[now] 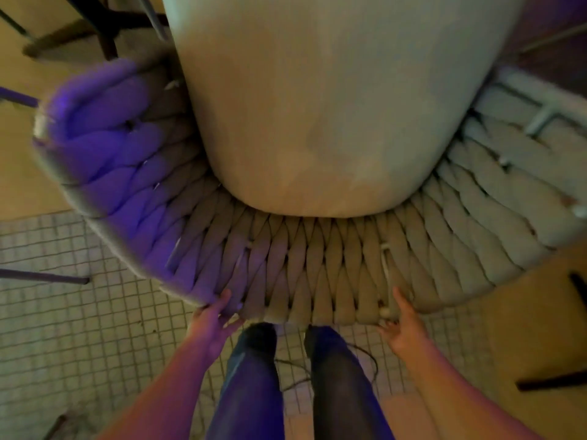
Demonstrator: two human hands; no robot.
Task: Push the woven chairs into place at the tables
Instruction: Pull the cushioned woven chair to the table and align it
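Below the camera, a woven chair (317, 265) is curving around its pale seat cushion (317, 106), its thick braided back facing the person. Both hands are resting on the back's near edge — the left hand (212, 319) with fingers spread over the weave, thumb under the rim, the right hand (403, 325) laid open against it, fingers pointing up. Neither is wrapping tightly. Purple light is washing over the chair's left side. Two legs in dark trousers (254, 385) are standing on the small-tiled floor (95, 312) just behind the chair — a thin cable (365, 354) is looping beside them.
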